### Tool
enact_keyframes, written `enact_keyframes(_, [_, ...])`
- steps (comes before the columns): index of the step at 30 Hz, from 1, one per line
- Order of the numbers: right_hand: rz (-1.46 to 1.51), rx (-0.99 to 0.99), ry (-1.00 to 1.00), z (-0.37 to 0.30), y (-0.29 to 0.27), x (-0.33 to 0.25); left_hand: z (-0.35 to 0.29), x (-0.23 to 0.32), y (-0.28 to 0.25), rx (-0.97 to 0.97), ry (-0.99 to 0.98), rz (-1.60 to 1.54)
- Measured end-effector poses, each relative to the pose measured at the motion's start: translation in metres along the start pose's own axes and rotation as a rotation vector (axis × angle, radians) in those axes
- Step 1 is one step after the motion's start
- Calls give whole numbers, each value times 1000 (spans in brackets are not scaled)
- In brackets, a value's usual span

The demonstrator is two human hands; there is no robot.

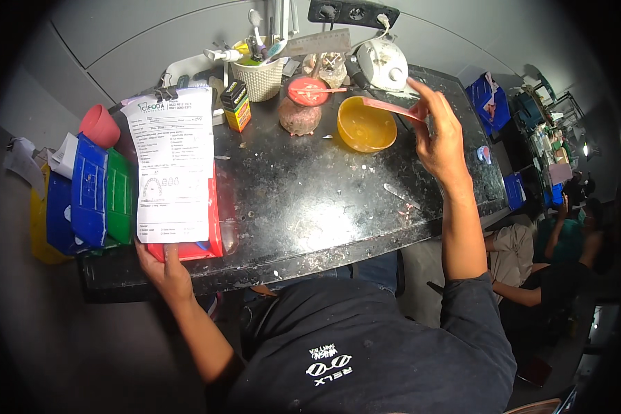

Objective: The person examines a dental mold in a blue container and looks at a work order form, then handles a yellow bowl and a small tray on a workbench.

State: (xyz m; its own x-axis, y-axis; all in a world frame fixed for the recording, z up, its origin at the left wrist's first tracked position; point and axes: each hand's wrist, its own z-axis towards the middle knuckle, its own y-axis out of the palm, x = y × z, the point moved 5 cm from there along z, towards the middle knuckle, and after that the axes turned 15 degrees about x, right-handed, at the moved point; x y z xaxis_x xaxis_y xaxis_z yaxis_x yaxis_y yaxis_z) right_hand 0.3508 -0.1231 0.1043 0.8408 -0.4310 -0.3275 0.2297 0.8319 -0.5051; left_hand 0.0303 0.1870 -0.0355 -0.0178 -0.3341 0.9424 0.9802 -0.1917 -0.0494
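Observation:
At the near left edge of the table, my left hand (167,273) grips the front edge of a red tray (216,217). A printed white paper form (174,148) with a tooth-arch drawing lies over the tray, with a black binder clip (165,95) at its top. My right hand (438,134) is raised above the table, thumb and fingers closed on the end of a flat pink strip (391,108). The strip's other end reaches over the rim of a yellow bowl (366,134); whether it touches the bowl I cannot tell.
Blue (90,190) and green trays (119,196) stand left of the form, beside a pink cup (102,126). Farther back are a small box (236,107), a woven tool cup (259,79), a red-topped jar (300,117) and a white machine (383,65). Another person sits at right.

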Motion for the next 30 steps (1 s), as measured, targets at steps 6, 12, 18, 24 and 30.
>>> enact_keyframes(6, [-122,-11,-176,-4,-2,7,0,-1,0,-4,2,-1])
enact_keyframes(12, [-161,-63,-240,-8,-6,7,1,-1,0,-6,-2,17])
enact_keyframes(18, [68,62,197,-15,-23,24,0,-3,-1,5,-10,-13])
enact_keyframes(24, [326,68,783,-72,-37,78,0,-4,0,6,-44,-52])
enact_keyframes(30, [239,-18,914,-105,-48,89,-1,-9,0,13,-80,-89])
